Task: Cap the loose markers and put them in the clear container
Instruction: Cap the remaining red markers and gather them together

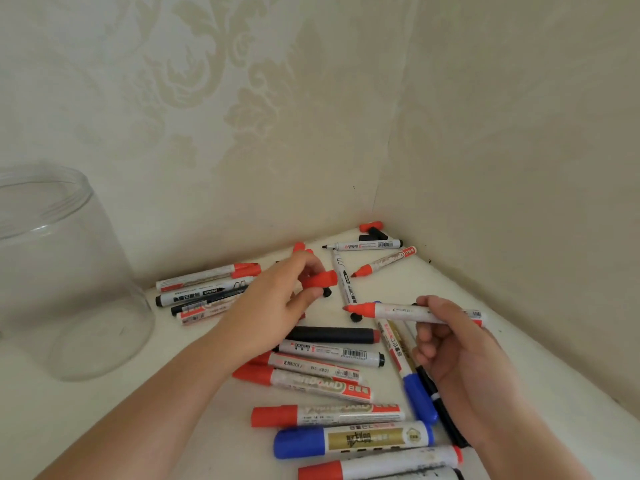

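Observation:
My left hand (277,303) pinches a loose red cap (320,279) above the table, its open end facing right. My right hand (446,337) grips an uncapped red marker (408,312) level, with the red tip pointing left toward the cap and a short gap between them. The clear container (65,271) stands at the far left with nothing visible inside. Several markers lie scattered on the white table (207,427); some are capped in red or blue, others bare-tipped. Loose red and black caps (372,230) lie in the far corner.
Papered walls close the table off at the back and right, meeting in a corner behind the markers. A row of markers (204,292) lies between the container and my left hand. A blue-capped marker (353,439) lies near the front.

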